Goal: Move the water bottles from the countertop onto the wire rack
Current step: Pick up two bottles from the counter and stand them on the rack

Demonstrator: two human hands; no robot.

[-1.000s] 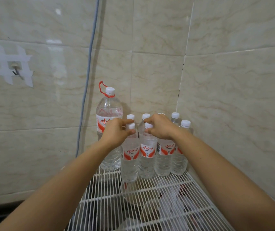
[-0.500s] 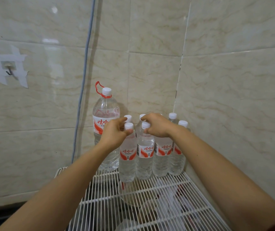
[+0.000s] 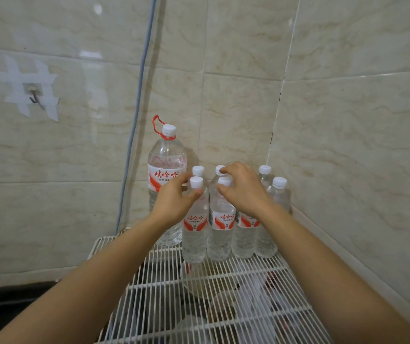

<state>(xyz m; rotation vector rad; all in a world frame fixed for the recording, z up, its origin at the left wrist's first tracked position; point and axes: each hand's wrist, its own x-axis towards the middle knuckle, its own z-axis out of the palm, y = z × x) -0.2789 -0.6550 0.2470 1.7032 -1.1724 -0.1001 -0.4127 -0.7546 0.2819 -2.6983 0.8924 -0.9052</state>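
Several small clear water bottles with white caps and red labels stand upright in the back corner of the white wire rack point(image 3: 226, 284). My left hand point(image 3: 171, 202) curls loosely beside the neck of the front left bottle point(image 3: 195, 234), fingers apart, and its cap shows fully. Over the cap of the second front bottle point(image 3: 220, 232) my right hand point(image 3: 243, 192) hovers with spread fingers, and it hides part of the bottle behind. Two more small bottles point(image 3: 279, 194) stand at the right by the wall. A large bottle point(image 3: 166, 165) with a red carry loop stands at the left.
Tiled walls close the corner behind and to the right of the rack. A grey cable point(image 3: 136, 103) runs down the back wall. A taped hook point(image 3: 33, 95) sits on the wall at the left. Bowls and bags show dimly beneath the rack wires.
Both hands were pinched on the caps of the two front bottles; their fingers have now spread and loosened. The bottles stand where they were on the rack.
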